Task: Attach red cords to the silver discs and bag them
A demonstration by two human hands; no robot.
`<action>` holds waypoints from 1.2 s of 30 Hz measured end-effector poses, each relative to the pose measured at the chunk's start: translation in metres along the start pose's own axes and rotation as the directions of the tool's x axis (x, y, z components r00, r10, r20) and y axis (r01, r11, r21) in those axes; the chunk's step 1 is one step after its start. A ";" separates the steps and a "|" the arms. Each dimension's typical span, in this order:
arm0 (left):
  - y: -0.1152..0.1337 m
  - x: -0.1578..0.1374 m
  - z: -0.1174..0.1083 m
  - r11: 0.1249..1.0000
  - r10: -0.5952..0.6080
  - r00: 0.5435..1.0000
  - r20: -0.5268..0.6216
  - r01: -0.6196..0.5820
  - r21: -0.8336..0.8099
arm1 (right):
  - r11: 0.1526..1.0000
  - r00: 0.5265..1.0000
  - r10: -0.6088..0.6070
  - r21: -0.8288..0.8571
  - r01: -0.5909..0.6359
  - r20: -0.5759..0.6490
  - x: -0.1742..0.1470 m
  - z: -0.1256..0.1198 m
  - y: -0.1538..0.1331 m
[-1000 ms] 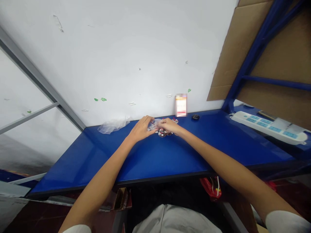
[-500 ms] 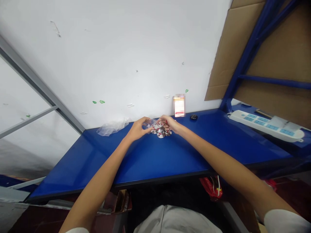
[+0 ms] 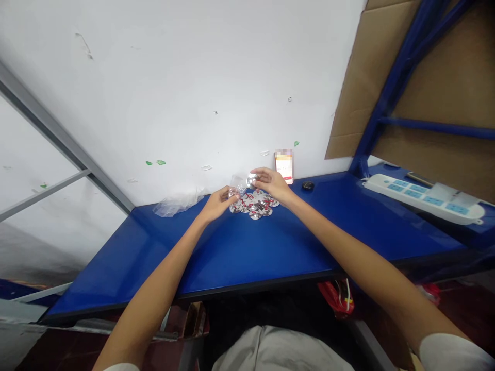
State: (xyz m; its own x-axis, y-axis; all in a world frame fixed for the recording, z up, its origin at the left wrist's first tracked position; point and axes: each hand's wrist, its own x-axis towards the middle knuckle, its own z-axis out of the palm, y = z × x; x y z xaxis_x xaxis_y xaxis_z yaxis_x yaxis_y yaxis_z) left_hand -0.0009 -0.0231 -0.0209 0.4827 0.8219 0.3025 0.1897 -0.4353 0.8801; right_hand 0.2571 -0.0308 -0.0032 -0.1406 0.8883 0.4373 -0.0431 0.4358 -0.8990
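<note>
A loose heap of silver finger cymbals [image 3: 255, 214] with red loops lies on the blue table [image 3: 247, 252] in front of me. My left hand [image 3: 220, 202] pinches a small clear plastic bag [image 3: 237, 184] at the left side of the heap. Between the thumb and fingers of my right hand [image 3: 273, 184] is a single shiny finger cymbal [image 3: 251, 179], held up above the heap close to the bag's upper part. Whether the cymbal touches the bag, I cannot tell.
More clear plastic bags [image 3: 178, 202] lie at the back left. A small card box [image 3: 284, 167] leans on the white wall, with a black round object [image 3: 308, 186] beside it. A white power strip [image 3: 423, 199] sits at the right, near a blue metal frame [image 3: 375, 113].
My right hand has risen from the heap, lifting one finger cymbal. My left hand has shifted slightly left and down with the bag, so more of the heap shows.
</note>
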 end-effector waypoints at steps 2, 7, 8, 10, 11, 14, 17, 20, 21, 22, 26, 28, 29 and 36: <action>0.005 0.000 0.001 0.999 -0.010 1.000 0.022 0.011 -0.042 | 0.995 0.996 -0.084 -0.047 0.083 -0.025 0.000 0.001 -0.001; 0.011 -0.001 0.005 0.985 -0.026 0.993 0.114 0.045 -0.166 | 0.973 0.979 -0.200 -0.126 0.194 -0.042 -0.004 0.004 -0.008; 0.011 -0.002 0.005 0.982 -0.026 0.992 0.125 0.049 -0.184 | 0.970 0.977 -0.208 -0.140 0.201 -0.037 -0.004 0.004 -0.010; 0.011 -0.002 0.006 0.977 -0.022 0.989 0.144 0.052 -0.208 | 0.965 0.975 -0.218 -0.156 0.211 -0.034 -0.004 0.003 -0.013; 0.011 -0.001 0.006 0.975 -0.021 0.988 0.152 0.054 -0.215 | 0.965 0.975 -0.220 -0.156 0.212 -0.035 -0.004 0.002 -0.014; 0.010 -0.001 0.005 0.974 -0.019 0.986 0.167 0.056 -0.221 | 0.969 0.981 -0.192 -0.162 0.189 -0.004 -0.004 0.000 -0.017; 0.011 -0.001 0.004 0.978 -0.008 0.982 0.187 0.046 -0.201 | 0.958 0.983 -0.179 -0.219 0.184 0.044 -0.005 -0.001 -0.020; 0.012 -0.002 0.004 0.982 -0.018 0.976 0.218 0.058 -0.178 | 0.931 0.974 -0.218 -0.285 0.227 0.064 -0.007 0.000 -0.025; 0.012 -0.002 0.004 0.981 -0.028 0.973 0.229 0.071 -0.179 | 0.923 0.972 -0.224 -0.305 0.234 0.068 -0.008 0.000 -0.027; 0.012 -0.002 0.004 0.979 -0.039 0.970 0.241 0.085 -0.183 | 0.916 0.972 -0.224 -0.323 0.236 0.074 -0.008 0.000 -0.028; 0.014 -0.002 0.007 0.973 -0.053 0.962 0.266 0.110 -0.204 | 0.899 0.973 -0.192 -0.374 0.226 0.127 -0.009 -0.001 -0.033; 0.017 -0.003 0.008 0.969 -0.057 0.959 0.279 0.120 -0.214 | 0.893 0.969 -0.201 -0.381 0.241 0.141 -0.010 -0.001 -0.034; 0.018 -0.004 0.009 0.965 -0.062 0.955 0.290 0.131 -0.226 | 0.887 0.966 -0.213 -0.386 0.253 0.145 -0.010 -0.001 -0.035; 0.022 -0.010 0.014 0.879 -0.071 0.932 0.356 0.227 -0.418 | 0.895 0.952 -0.170 -0.365 0.257 0.254 -0.012 0.002 -0.034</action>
State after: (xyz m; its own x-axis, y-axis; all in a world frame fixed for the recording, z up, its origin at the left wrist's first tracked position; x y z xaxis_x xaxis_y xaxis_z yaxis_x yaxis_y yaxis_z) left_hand 0.0100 -0.0458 -0.0096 0.7407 0.6659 0.0891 -0.0814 -0.0426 0.9958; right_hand 0.2581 -0.0565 0.0217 -0.3777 0.7346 0.5636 0.2867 0.6716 -0.6832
